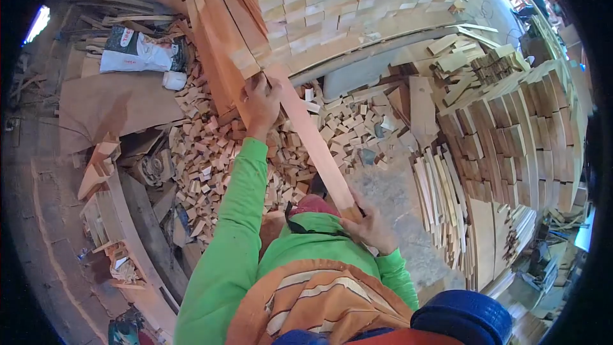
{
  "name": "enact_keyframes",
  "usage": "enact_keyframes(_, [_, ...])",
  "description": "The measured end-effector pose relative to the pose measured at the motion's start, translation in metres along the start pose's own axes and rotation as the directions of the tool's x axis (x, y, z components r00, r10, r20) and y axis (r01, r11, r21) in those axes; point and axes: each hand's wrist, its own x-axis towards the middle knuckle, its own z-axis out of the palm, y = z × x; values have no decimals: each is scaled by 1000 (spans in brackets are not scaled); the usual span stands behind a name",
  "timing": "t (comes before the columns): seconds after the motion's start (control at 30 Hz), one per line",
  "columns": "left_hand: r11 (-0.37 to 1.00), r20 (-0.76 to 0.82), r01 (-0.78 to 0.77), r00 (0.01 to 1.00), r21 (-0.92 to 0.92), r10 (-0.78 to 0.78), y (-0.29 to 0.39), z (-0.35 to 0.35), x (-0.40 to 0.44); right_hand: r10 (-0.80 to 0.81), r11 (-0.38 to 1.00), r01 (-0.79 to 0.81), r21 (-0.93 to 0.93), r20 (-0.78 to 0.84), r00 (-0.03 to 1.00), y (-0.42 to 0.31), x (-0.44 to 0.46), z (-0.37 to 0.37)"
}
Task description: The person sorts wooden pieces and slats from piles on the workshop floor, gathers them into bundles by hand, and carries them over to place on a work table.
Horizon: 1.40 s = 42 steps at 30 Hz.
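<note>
A long, flat wooden board [313,137] slants across the middle, from the stacked wood down to my waist. My left hand [260,101], arm stretched forward, is closed at the left edge of its far end. A short dark line shows by those fingertips; I cannot make out what it is. My right hand [371,225] grips the near end of the board, thumb on top and fingers along the right edge. Just beyond my left fingers are the ends of thicker planks [239,38].
Stacked wood blocks [357,0] stand at the far side. Many small offcuts [211,153] cover the floor around the board. On the right is a tall stack of curved pieces [511,134], with long strips [440,198] beside it. A white sack [137,51] lies on the left.
</note>
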Motion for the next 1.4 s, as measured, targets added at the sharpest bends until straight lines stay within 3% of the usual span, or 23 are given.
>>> enact_keyframes(0.13, [998, -58, -35, 998, -49, 32, 6, -1, 2, 22, 1000, -21, -5, 28, 999, -1, 0, -4])
enact_keyframes(0.27, [978, 112, 113, 989, -178, -94, 10, -11, 6, -48, 997, 48, 52, 4, 999, 12, 1, -2])
enact_keyframes(0.43, [943, 153, 174, 979, -283, -134, 3, -7, 11, 14, 1000, -15, 19, 43, 999, 8, 2, -4])
enact_keyframes(0.63, [961, 221, 205, 962, -184, -163, 27, -24, 8, 6, 1000, -6, 12, 21, 1000, 11, 4, -4])
enact_keyframes(0.8, [966, 135, 175, 979, -189, -151, 11, -9, 9, -83, 996, 83, -31, 8, 997, 13, 7, -1])
enact_keyframes(0.97, [987, 88, 156, 984, -34, -152, 15, -9, 6, 34, 999, -34, 16, 41, 999, 2, 6, -3])
enact_keyframes(1.1, [903, 383, 383, 877, -195, -290, 60, -49, -1, 188, 979, -184, -84, 45, 981, -19, -1, -18])
enact_keyframes(1.13, [866, 444, 435, 845, -246, -298, 68, -58, -6, 138, 990, -139, 11, 27, 990, -6, -7, -21])
enact_keyframes(1.2, [865, 346, 220, 936, -450, -58, 78, -61, -40, 68, 994, -69, 86, 10, 998, 1, -21, -32])
enact_keyframes(1.23, [836, 287, 106, 956, -539, 64, 83, -63, -57, 16, 999, -16, 37, -13, 1000, -16, -28, -39])
enact_keyframes(1.3, [878, 276, -81, 932, -473, 235, 81, -69, -90, -54, 999, 54, 9, -26, 998, -32, -32, -46])
enact_keyframes(1.4, [805, 197, -170, 922, -569, 335, 101, -87, -122, -93, 995, 93, 18, -18, 996, -25, -21, -54])
